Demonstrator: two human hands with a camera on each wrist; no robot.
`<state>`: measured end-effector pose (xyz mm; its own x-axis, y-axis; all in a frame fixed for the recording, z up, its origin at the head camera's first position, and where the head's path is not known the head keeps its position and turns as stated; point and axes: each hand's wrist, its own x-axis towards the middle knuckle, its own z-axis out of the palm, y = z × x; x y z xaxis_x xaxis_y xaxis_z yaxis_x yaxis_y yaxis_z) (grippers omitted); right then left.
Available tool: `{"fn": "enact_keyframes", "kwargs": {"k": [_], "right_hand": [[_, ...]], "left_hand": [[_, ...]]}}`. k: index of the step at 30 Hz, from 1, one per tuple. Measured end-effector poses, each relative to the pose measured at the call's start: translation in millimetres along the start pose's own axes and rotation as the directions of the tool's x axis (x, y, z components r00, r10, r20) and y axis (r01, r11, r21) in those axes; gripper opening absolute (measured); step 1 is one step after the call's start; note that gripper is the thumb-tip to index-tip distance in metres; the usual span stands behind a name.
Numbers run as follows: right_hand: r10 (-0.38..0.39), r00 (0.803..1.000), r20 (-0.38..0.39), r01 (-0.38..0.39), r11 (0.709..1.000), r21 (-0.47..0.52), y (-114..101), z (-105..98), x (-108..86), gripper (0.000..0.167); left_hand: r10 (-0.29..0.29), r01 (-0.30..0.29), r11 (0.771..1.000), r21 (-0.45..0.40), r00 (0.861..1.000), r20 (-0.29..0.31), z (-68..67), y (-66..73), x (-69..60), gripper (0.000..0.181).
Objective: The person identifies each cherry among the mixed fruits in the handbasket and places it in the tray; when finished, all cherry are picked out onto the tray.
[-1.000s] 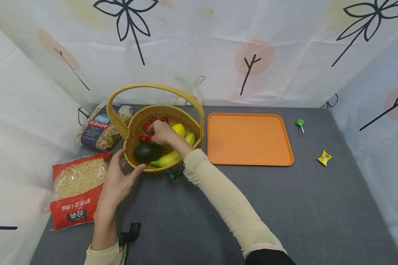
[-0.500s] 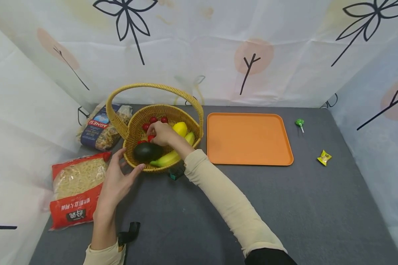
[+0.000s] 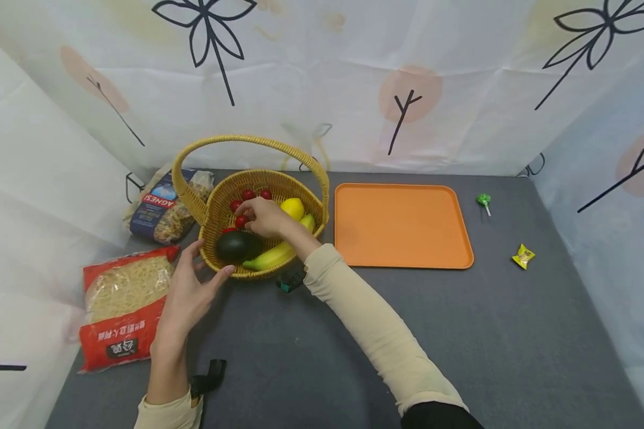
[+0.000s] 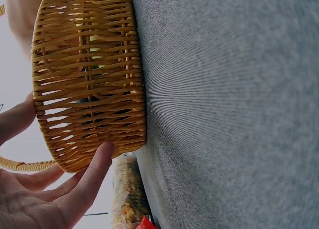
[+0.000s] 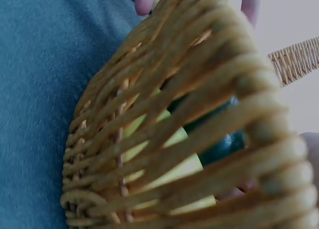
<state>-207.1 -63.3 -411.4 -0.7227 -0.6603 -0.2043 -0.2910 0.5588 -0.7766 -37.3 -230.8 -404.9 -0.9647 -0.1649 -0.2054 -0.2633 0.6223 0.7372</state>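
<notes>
A yellow wicker basket point(image 3: 263, 275) holds several small red fruits point(image 3: 248, 195), a yellow lemon point(image 3: 292, 207), a banana point(image 3: 271, 257) and a dark green avocado point(image 3: 239, 246). My left hand point(image 3: 186, 293) rests against the basket's near left side, thumb and fingers spread; the left wrist view shows its fingertips point(image 4: 103, 152) touching the woven wall point(image 4: 89, 89). Inside the basket, my right hand point(image 3: 268, 218) is bent over the red fruits, one of them showing beside its fingertips. Through the weave point(image 5: 149, 139), the right wrist view shows green and yellow shapes.
Right of the basket lies an orange tray point(image 3: 402, 226). A green lollipop point(image 3: 483, 200) and a yellow wrapped candy point(image 3: 523, 256) lie farther right. Two pasta bags, one blue-labelled point(image 3: 163, 208) and one red point(image 3: 126, 310), are at the left.
My right hand and forearm have shifted slightly right, and a red fruit by the fingertips shows more fully. My left hand stays against the basket.
</notes>
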Motion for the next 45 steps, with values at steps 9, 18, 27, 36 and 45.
{"fn": "enact_keyframes", "kwargs": {"k": [9,18,27,36,45], "right_hand": [[-0.002,0.998,0.061,-0.001,0.998,0.061,0,5,4.8,0.049],[-0.006,0.998,0.060,0.004,0.999,0.036,4,5,5.8,0.039],[-0.033,0.996,-0.081,0.044,0.989,0.139,1,-6,-8.5,0.032],[-0.164,0.983,-0.087,0.179,0.963,0.202,-2,-24,-41.8,0.028],[-0.225,0.970,-0.087,0.241,0.931,0.276,-5,-34,-97.0,0.030]], "left_hand": [[-0.003,0.003,1.000,0.004,1.000,0.011,0.9,0.2,0.9,0.103],[-0.004,0.003,1.000,0.005,1.000,0.013,0.8,-1.0,0.6,0.103],[-0.014,0.014,1.000,0.003,1.000,0.017,1.8,-2.4,0.7,0.104],[-0.018,0.018,1.000,0.004,1.000,0.016,1.0,-2.9,1.4,0.105],[-0.039,0.039,0.999,0.002,0.999,0.036,-0.4,-3.0,2.8,0.106]]}}
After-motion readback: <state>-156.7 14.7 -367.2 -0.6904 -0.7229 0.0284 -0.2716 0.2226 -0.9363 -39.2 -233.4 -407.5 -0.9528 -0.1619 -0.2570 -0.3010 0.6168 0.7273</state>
